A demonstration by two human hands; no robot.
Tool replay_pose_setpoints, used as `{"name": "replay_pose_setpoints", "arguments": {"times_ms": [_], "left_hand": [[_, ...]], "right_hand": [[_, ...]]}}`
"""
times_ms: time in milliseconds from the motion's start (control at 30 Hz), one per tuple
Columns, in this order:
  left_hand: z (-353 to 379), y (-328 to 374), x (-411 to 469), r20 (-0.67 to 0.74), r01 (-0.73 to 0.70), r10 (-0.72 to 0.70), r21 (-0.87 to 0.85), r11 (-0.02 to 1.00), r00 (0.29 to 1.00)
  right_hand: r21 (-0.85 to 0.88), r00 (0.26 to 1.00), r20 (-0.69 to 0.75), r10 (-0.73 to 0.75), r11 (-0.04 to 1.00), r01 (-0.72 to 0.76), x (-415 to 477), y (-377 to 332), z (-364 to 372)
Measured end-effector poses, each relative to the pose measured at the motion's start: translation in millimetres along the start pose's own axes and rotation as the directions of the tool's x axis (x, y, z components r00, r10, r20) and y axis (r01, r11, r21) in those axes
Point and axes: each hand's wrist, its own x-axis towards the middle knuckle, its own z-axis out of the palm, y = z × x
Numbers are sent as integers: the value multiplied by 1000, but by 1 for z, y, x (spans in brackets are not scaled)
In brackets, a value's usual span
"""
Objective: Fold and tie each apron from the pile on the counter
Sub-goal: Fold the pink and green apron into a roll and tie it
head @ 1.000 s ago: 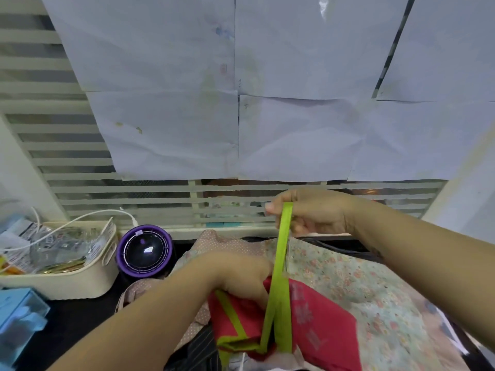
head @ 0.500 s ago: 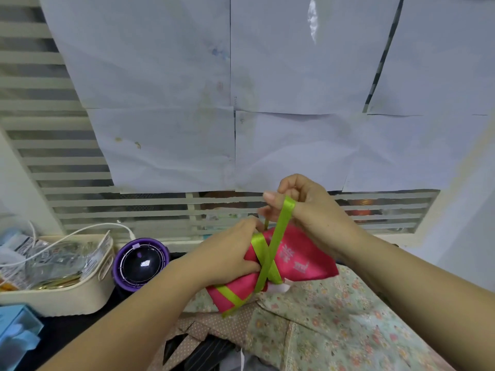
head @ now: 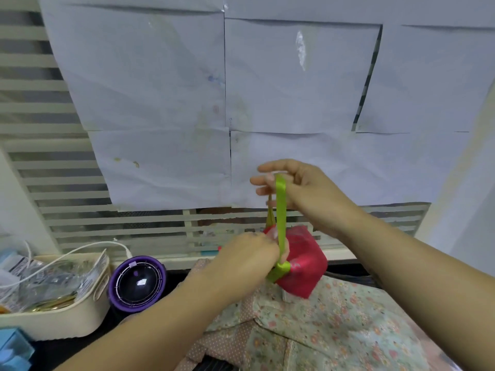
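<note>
A folded red apron (head: 304, 266) is held in the air above the pile, bound by a lime green strap (head: 280, 218). My left hand (head: 249, 259) grips the bundle at its left side, where the strap wraps around it. My right hand (head: 293, 187) is higher up and pinches the strap, which runs taut straight down to the bundle. Below lies the pile of aprons (head: 329, 328): a pale green floral one on top, a dotted pink one under its left edge.
A cream basket (head: 64, 314) full of packets and a white cable stands at the left. Beside it sits a purple round container (head: 137, 283). A blue box (head: 13, 352) shows at the bottom left corner. Paper sheets (head: 214, 103) cover the slatted window behind.
The red bundle was lifted off the pile and turned. My right hand has pulled the green strap higher, away from the bundle. My left hand stays on the bundle.
</note>
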Motion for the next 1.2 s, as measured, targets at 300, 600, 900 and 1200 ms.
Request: {"name": "replay_pose_setpoints", "arguments": {"times_ms": [300, 600, 900, 1200], "left_hand": [[-32, -35, 8, -154, -14, 26, 81, 997, 988], [-86, -46, 16, -182, 23, -31, -48, 999, 983], [-160, -54, 39, 85, 144, -129, -205, 968, 988], [-219, -68, 47, 140, 210, -158, -560, 801, 977]], "right_hand": [[262, 996, -86, 9, 965, 14, 12, -33, -16], [167, 969, -123, -216, 958, 235, 25, -91, -15], [-61, 914, 308, 265, 964, -259, 41, -127, -17], [75, 925, 327, 193, 971, -229, 68, -187, -27]]}}
